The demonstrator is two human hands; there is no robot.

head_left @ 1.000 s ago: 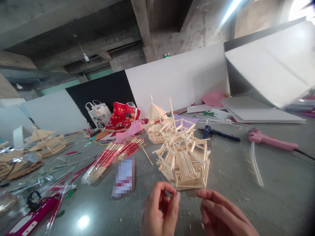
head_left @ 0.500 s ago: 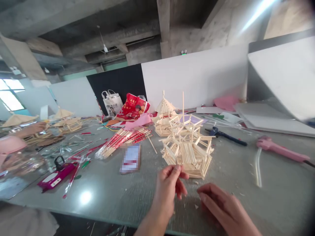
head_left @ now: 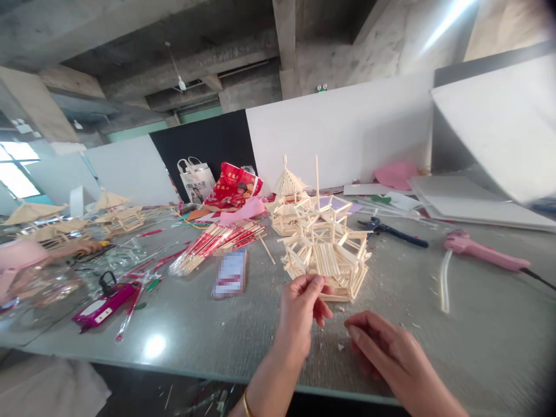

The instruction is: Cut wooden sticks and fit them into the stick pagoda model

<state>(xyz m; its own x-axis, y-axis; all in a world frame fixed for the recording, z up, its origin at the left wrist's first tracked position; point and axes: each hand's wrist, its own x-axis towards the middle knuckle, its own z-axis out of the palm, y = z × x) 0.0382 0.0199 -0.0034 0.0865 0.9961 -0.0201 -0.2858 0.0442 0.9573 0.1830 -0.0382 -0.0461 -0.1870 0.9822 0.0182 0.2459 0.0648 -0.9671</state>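
Observation:
A pavilion model built of thin wooden sticks stands on the grey table, with one long stick rising from its top. My left hand is raised at the model's front base. Its thumb and fingers are pinched together against the lowest sticks, and I cannot make out what they pinch. My right hand rests palm down on the table just right of it. Its fingers lie loosely flat, hold nothing and stay clear of the model.
A smaller stick pavilion stands behind the model. Left lie a bundle of red-wrapped sticks, a blurred card and a magenta device. Right lie blue-handled pliers, a pink glue gun and white boards. Another person's hand works far left.
My left hand rose from beside the right hand to the model's front base and pinched there. The right hand stayed low on the table. The view pulled back and shifted left.

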